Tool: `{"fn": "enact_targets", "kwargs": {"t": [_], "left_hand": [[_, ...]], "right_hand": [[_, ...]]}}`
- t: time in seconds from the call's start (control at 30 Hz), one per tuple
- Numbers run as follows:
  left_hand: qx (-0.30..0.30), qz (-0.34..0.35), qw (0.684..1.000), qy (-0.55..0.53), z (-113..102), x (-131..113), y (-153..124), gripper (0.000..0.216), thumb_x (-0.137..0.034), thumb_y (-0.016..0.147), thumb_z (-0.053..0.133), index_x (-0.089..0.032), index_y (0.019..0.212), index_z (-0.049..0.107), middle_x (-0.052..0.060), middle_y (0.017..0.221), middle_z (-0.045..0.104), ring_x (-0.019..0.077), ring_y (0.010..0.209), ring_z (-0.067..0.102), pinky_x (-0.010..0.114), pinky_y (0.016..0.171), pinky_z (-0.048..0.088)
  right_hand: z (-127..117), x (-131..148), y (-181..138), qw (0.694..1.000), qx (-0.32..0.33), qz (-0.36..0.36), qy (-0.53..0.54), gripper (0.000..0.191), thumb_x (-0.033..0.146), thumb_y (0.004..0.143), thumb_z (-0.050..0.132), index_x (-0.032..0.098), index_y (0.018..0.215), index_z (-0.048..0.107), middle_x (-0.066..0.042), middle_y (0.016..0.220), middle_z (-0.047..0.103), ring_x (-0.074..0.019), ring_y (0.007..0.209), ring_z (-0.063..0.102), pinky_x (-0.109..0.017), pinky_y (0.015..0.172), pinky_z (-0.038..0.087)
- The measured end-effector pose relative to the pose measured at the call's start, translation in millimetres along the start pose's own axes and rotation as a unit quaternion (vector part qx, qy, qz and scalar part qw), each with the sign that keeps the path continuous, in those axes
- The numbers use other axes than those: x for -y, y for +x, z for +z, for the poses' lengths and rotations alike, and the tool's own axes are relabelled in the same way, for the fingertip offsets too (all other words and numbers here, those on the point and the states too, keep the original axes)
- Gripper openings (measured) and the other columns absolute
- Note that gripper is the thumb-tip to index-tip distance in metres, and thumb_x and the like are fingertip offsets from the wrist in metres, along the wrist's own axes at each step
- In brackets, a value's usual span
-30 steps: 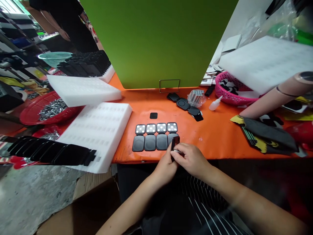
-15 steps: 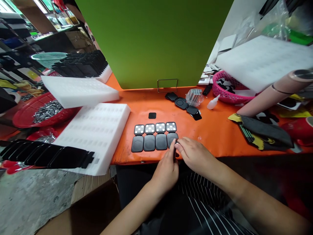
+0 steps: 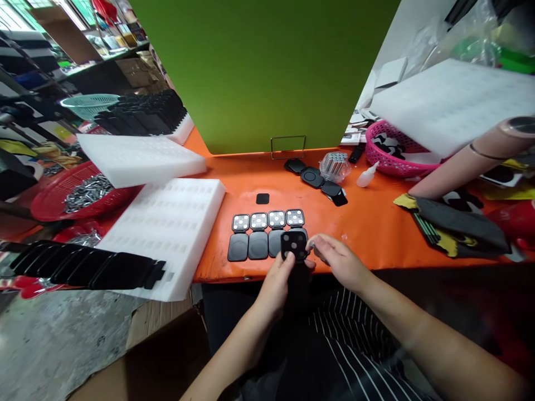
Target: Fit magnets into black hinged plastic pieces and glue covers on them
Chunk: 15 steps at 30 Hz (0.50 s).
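Note:
My left hand (image 3: 279,281) grips a black square plate (image 3: 294,245) between thumb and fingers, its face turned up toward me. Round recesses show on it, and a light disc sits at its middle. Just right of the plate, my right hand (image 3: 332,253) is closed in a pinch on a small silvery piece (image 3: 311,244); its exact kind is too small to tell. Behind the held plate lies a row of black hinged pieces (image 3: 258,245), opened flat, their upper plates (image 3: 258,221) dotted with silvery discs. The held plate partly covers the row's right end.
A loose black square (image 3: 262,199) lies behind the row. Further back right are a clear-wrapped bundle of silvery rods (image 3: 334,166), black pieces (image 3: 311,176) and a small white bottle (image 3: 367,175). White foam blocks (image 3: 167,223) stand left, near a red basket (image 3: 45,197). A green panel (image 3: 267,72) rises behind.
The black plate has turned from edge-on to face-up in my left hand. My right hand has drawn away to the right, and a silvery piece now shows at its fingertips.

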State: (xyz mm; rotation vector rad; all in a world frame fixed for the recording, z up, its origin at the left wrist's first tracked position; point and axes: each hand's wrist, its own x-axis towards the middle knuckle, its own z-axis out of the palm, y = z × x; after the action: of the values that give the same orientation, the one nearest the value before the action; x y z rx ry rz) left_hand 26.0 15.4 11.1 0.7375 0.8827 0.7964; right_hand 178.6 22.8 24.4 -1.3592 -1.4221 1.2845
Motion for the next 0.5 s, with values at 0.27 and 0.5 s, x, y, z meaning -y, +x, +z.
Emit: {"fn": "enact_targets", "kwargs": {"t": [0.27,0.5], "left_hand": [[-0.043,0.056,0.997,0.014,-8,3,6,0.026,-0.013,0.071,0.055,-0.017,0.096,0.057,0.002,0.091,0.064,0.0144,0.081,0.059,0.025,0.077,0.045],[-0.078,0.168,0.935,0.303,2,-3,-9,0.028,-0.027,0.086,0.045,-0.019,0.110,0.056,0.005,0.105,0.062,0.0193,0.097,0.057,0.032,0.085,0.044]], "right_hand": [[2,14,-8,0.992,0.021,0.005,-0.122,0.027,0.038,0.089,0.038,0.020,0.084,0.057,-0.001,0.081,0.060,-0.0158,0.077,0.054,-0.026,0.067,0.039],[8,19,-11,0.981,-0.003,0.007,-0.196,0.031,0.036,0.091,0.034,0.019,0.081,0.058,-0.002,0.074,0.059,-0.0159,0.070,0.053,-0.026,0.063,0.037]]}}
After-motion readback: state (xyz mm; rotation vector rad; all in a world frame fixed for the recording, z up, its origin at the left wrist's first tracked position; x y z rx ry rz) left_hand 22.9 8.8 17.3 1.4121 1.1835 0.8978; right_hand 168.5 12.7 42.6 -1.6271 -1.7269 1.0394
